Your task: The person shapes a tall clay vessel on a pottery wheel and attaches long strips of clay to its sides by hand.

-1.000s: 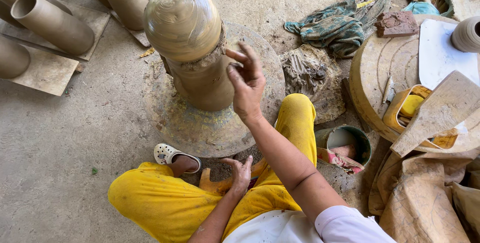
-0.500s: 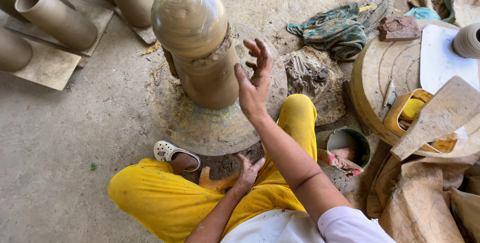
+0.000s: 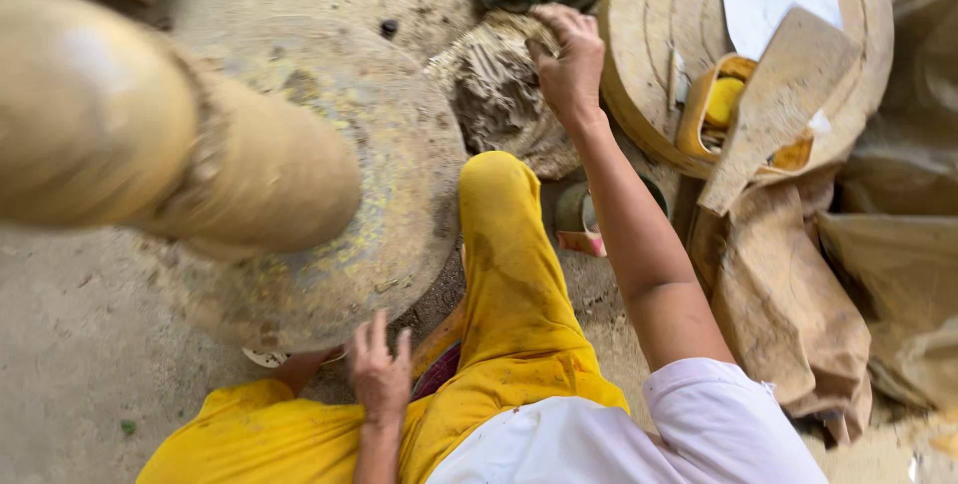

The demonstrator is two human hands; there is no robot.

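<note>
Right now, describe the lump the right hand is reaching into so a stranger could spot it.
Start at the round wheel carrying the tall clay form. Just beyond its far-right edge sits the clay lump, under the right hand. Unlike the smooth form, it is rough, grey-brown and grooved.

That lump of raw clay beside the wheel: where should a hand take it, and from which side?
Take the lump of raw clay at its ragged upper right edge, coming from above, where the right hand already rests. That edge stands exposed; the wheel crowds the left side and the yellow-trousered knee the near side.
</note>
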